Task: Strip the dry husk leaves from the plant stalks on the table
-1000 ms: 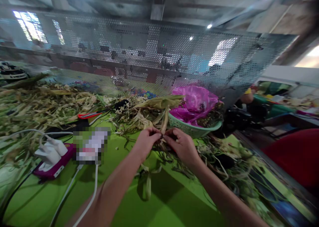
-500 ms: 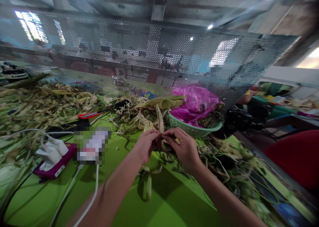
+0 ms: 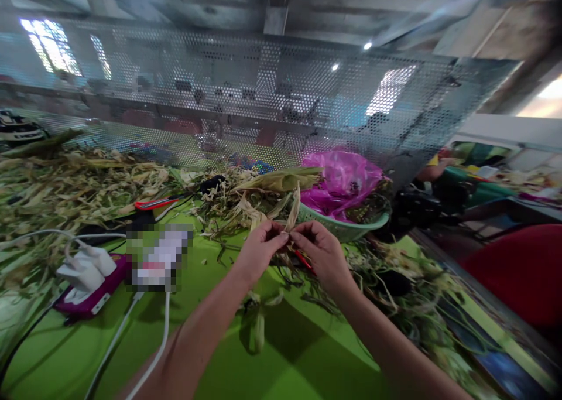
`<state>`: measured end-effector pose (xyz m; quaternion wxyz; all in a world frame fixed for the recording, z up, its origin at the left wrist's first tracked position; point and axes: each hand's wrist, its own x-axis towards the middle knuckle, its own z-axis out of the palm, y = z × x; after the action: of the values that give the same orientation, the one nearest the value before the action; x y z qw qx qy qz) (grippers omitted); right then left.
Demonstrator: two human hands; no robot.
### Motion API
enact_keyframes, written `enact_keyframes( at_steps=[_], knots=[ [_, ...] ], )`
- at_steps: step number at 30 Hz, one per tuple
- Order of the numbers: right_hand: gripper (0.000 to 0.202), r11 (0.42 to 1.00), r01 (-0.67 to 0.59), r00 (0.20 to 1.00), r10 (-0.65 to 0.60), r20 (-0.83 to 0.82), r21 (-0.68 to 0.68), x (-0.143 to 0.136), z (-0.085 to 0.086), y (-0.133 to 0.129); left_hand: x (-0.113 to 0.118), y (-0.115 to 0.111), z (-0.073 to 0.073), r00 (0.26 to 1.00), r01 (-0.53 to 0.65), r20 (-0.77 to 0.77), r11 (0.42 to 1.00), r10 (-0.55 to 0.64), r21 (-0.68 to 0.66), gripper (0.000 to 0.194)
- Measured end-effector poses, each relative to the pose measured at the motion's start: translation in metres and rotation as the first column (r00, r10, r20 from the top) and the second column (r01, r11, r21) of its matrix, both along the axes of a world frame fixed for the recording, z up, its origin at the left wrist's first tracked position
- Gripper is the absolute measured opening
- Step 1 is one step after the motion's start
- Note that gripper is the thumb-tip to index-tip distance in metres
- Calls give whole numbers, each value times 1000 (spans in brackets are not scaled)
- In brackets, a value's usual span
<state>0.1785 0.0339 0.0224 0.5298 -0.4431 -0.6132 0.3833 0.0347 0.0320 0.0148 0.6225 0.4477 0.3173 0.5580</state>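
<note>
While left hand point(image 3: 260, 248) and right hand point(image 3: 324, 252) pinch dry husk point(image 3: 294, 211), basket rim point(image 3: 351, 229) limits room ahead.

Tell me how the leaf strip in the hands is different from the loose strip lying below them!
The held strip points up from the fingers; the loose strip lies on the table. The held strip tapers to a point; the loose strip ends bluntly. Both are narrow and pale.

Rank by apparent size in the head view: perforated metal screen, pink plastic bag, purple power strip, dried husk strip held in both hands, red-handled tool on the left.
1. Perforated metal screen
2. Pink plastic bag
3. Purple power strip
4. Dried husk strip and red-handled tool: too alike to rank.
</note>
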Motion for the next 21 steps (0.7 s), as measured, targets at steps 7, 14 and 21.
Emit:
enact_keyframes(
  at_steps=[7, 14, 21],
  knots=[
    [28, 999, -17, 999, 18, 27, -42, 2, 1, 1, -2, 5, -4, 986, -74, -144, 991, 89, 109, 14],
    [26, 998, 13, 994, -20, -110, -67, -7, -4, -6, 9, 0, -6, 986, -143, 70, 984, 151, -105, 25],
    [33, 989, -39, 994, 23, -111, -143, -5, -5, -4, 6, 5, -14, 992, -126, -10, 991, 125, -42, 22]
  ],
)
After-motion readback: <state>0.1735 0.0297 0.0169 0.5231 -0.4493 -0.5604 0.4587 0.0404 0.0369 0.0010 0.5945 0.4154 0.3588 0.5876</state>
